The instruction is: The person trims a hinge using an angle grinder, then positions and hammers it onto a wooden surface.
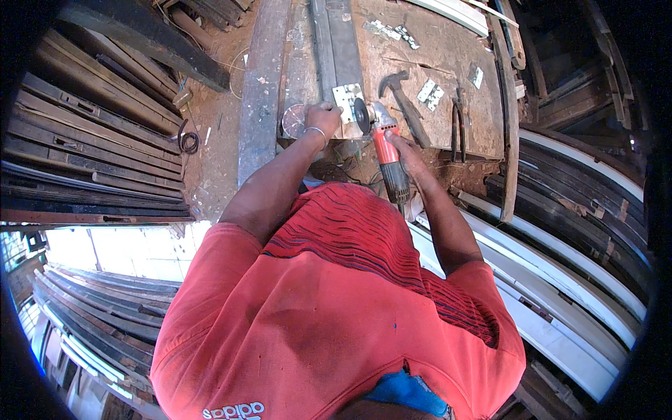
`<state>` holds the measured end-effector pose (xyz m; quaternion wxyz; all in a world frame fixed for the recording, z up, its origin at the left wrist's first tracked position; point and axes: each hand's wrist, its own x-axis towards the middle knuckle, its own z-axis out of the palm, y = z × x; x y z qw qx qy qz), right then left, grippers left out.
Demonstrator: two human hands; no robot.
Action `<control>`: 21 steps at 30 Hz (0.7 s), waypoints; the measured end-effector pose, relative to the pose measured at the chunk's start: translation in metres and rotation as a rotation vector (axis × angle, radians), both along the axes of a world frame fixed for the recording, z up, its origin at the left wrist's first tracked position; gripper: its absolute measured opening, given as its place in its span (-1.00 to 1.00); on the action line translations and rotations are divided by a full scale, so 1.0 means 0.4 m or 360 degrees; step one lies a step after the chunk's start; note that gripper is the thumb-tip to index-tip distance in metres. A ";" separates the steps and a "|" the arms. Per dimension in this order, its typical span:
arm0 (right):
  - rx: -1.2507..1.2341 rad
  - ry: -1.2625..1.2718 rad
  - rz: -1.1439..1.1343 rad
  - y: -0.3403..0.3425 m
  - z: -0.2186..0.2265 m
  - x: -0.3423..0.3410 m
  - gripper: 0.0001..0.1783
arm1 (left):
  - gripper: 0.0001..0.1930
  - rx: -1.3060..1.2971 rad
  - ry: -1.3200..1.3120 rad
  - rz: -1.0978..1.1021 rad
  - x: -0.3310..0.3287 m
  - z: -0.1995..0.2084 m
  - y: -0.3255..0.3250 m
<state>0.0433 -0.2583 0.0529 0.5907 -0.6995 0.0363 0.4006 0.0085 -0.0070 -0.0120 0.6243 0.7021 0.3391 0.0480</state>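
Note:
My left hand (323,119), a band round its wrist, is closed at the left edge of a pale metal hinge (347,98) with holes, gripping it against the wooden bench. In my right hand (411,157) is a red and black angle grinder (389,150), its body pointing back towards me. The grinder's dark disc (361,115) stands upright close to the hinge's right side; whether they touch I cannot tell. A worn round disc (294,121) lies just left of my left hand.
Right of the grinder a hammer (404,108) lies on the bench (392,52), then another hinge (430,94) and dark pliers (458,126). Further metal hinges (399,33) lie at the back. Stacked dark timber (91,133) stands at the left, long white lengths (560,329) at the right.

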 end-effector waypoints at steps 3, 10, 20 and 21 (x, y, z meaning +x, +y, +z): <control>-0.0014 -0.0018 0.0004 -0.005 -0.012 0.000 -0.34 | -0.81 -0.0026 -0.0007 0.0004 -0.002 0.007 0.000; -0.0013 0.0005 -0.0018 -0.007 -0.022 0.003 -0.34 | -0.80 -0.0042 -0.0015 0.0031 0.000 0.001 0.000; 0.0191 0.0074 -0.0174 -0.085 -0.017 0.024 -0.32 | -0.74 0.0096 0.0096 -0.0098 -0.005 0.022 0.009; 0.0235 0.0095 -0.0233 -0.088 0.031 0.021 -0.32 | -0.74 0.0100 0.0110 -0.0102 -0.011 0.023 0.010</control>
